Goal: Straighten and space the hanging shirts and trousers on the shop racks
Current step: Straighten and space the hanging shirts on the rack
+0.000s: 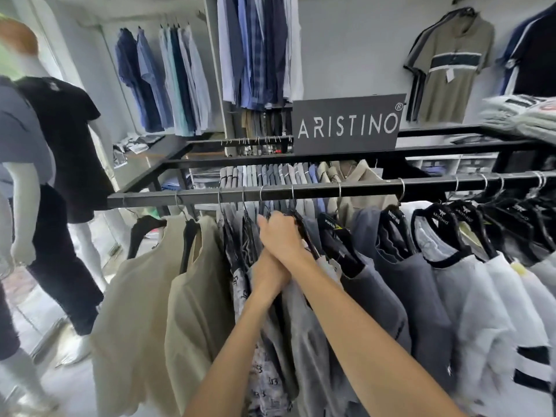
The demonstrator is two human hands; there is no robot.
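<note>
A black rail [301, 189] crosses in front of me, full of shirts on black hangers. At its left end hang two beige shirts [135, 296], then bunched patterned grey shirts [240, 284], dark grey shirts [391, 266] and white shirts with black collars [469, 296]. My right hand [281, 236] reaches across and grips the top of a black hanger [302, 227] in the bunched grey group. Just below it, my left hand [266, 273] is pushed in among the grey shirts. The right wrist hides its fingers.
Behind the rail, a second rack [270, 173] holds tightly packed shirts, under a dark brand sign [346, 124]. Mannequins [69, 130] stand close on the left. More shirts [168, 79] hang on the far wall, and folded garments [520, 115] lie on top at the right.
</note>
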